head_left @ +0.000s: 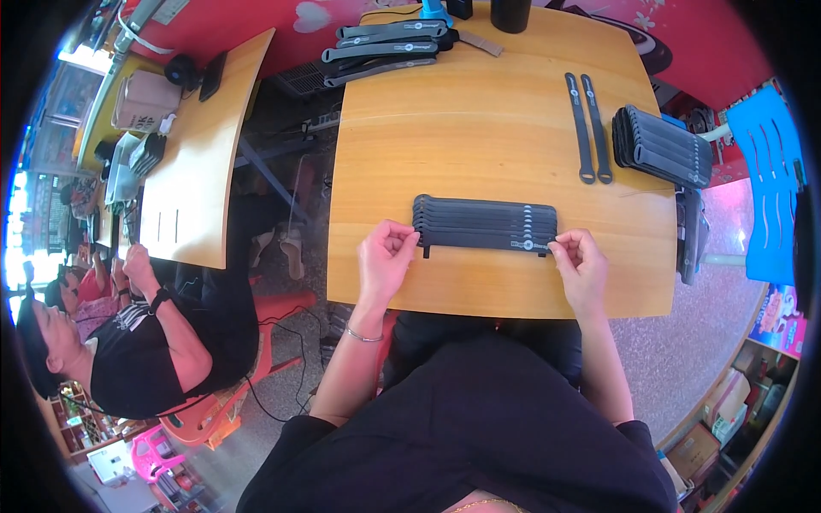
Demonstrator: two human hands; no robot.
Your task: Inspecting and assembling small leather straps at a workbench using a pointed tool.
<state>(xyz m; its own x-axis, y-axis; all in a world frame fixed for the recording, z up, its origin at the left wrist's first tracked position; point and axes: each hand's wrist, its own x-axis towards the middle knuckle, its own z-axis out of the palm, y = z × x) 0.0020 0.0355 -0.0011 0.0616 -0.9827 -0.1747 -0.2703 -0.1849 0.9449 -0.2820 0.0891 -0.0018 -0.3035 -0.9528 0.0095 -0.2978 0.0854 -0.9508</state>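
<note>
In front of me on the wooden table lies a fanned row of dark grey straps (483,224), overlapping so that their edges show as steps. White printing marks the nearest strap, and two small black tabs stick out below the row. My left hand (386,259) pinches the left end of the nearest strap between thumb and fingers. At the opposite end my right hand (580,267) pinches the right corner of that strap. Farther right, two single straps (580,128) with slotted ends lie side by side. Next to them sits a thick pile of straps (663,147).
More loose straps (380,51) lie at the table's far left corner, near a brown strip (481,43). A black cup-like object (510,15) stands at the back edge. To the left, another person (145,342) sits at a second table (201,171). A blue slotted panel (764,179) hangs at right.
</note>
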